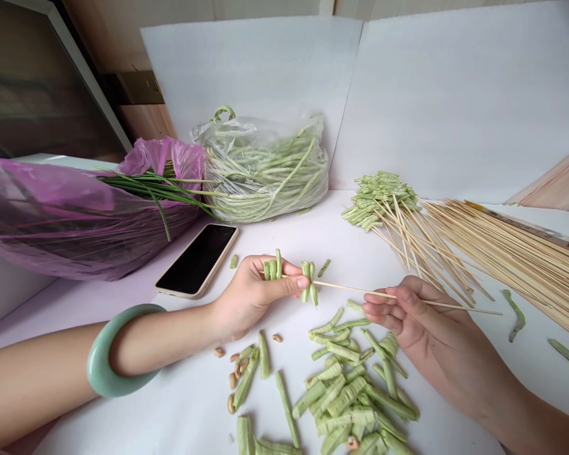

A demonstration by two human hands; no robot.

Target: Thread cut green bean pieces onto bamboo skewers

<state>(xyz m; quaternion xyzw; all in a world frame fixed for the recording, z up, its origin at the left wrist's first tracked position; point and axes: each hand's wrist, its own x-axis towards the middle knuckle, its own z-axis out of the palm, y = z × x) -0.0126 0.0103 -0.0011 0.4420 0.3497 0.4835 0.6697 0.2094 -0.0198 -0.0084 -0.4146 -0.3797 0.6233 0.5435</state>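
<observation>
My right hand (pixel 408 313) pinches a thin bamboo skewer (pixel 360 292) between its thumb and fingers. The skewer runs left through a folded long-bean piece (pixel 309 283). Its tip reaches my left hand (pixel 258 291), which grips more folded bean pieces (pixel 272 266) between thumb and fingers. A pale green jade bangle (pixel 109 351) circles my left wrist. Below my hands lies a loose pile of cut long beans (pixel 346 392), close to my right hand's little finger.
A white-covered table (pixel 194 417) holds a phone (pixel 196 260), several brown bean seeds (pixel 232 382), and a plastic bag of long beans (pixel 265 174). Chives (pixel 156 186) lie in a purple bag (pixel 71 218). At right are bamboo skewers (pixel 502 253) and a heap of bean pieces (pixel 379 199).
</observation>
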